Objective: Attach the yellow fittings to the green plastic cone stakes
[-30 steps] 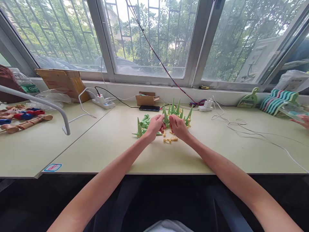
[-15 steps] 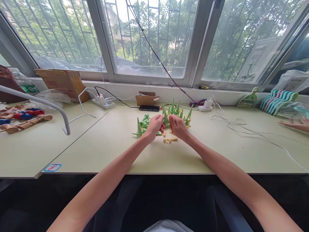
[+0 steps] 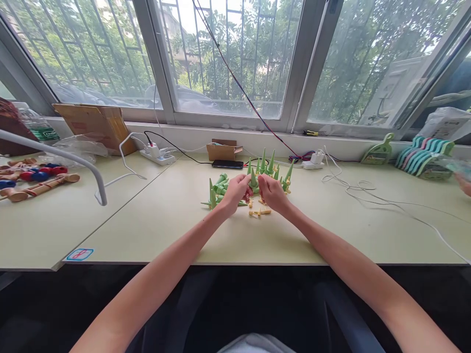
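Close together over the middle of the table are my left hand (image 3: 237,191) and my right hand (image 3: 271,190), both closed with fingertips pinched. What they hold is hidden by the fingers. A green spiky cone (image 3: 253,177) shows in the gap between them; I cannot tell whether it is gripped or stands behind. Several more green cones (image 3: 271,163) stand upright beyond my hands, with small yellow pieces near their bases. To the left of my left hand lies a pile of green pieces (image 3: 221,182). Small yellow pegs (image 3: 259,213) lie on the table just below my hands.
A black phone (image 3: 227,164) lies before a small open carton (image 3: 222,150) at the back. Power strips (image 3: 159,157) and white cables (image 3: 362,186) spread either side. Wooden toys (image 3: 44,181) lie far left. Green dustpan-like items (image 3: 423,154) and another person's hand (image 3: 464,184) are far right.
My hands stay in nearly the same place, still pinched together. At the far right, the other person's hand has drawn back toward the edge, and the clear plastic there has shifted.
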The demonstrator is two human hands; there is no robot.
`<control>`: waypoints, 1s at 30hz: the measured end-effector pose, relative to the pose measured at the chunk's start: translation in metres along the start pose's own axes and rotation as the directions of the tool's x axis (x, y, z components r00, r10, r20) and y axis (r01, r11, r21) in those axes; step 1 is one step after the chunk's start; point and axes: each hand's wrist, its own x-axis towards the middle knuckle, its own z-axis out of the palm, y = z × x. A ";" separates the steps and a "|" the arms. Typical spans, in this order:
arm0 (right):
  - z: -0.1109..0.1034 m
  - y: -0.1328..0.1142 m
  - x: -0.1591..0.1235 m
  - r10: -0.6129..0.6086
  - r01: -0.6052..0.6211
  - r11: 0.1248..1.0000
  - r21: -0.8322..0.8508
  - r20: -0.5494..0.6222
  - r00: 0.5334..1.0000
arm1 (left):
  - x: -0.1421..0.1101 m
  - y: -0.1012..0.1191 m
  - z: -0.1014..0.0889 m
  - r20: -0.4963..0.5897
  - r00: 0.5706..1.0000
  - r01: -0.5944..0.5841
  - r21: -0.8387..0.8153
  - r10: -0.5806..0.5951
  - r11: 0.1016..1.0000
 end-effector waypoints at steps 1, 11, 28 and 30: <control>0.000 0.000 0.000 -0.001 0.001 1.000 -0.001 0.001 1.000 | 0.000 0.000 0.000 0.001 1.000 0.000 0.002 0.000 1.000; -0.001 -0.001 0.000 -0.016 0.017 1.000 0.013 -0.033 0.999 | -0.001 0.000 0.000 0.038 0.999 -0.003 -0.015 0.003 1.000; -0.005 0.000 0.002 0.039 -0.037 0.999 0.015 -0.114 0.993 | -0.004 -0.002 0.003 0.088 0.968 -0.240 0.053 0.235 0.969; -0.005 -0.001 0.002 0.048 -0.046 0.999 0.020 -0.116 0.992 | -0.004 -0.002 0.003 0.091 0.957 -0.284 0.084 0.277 0.955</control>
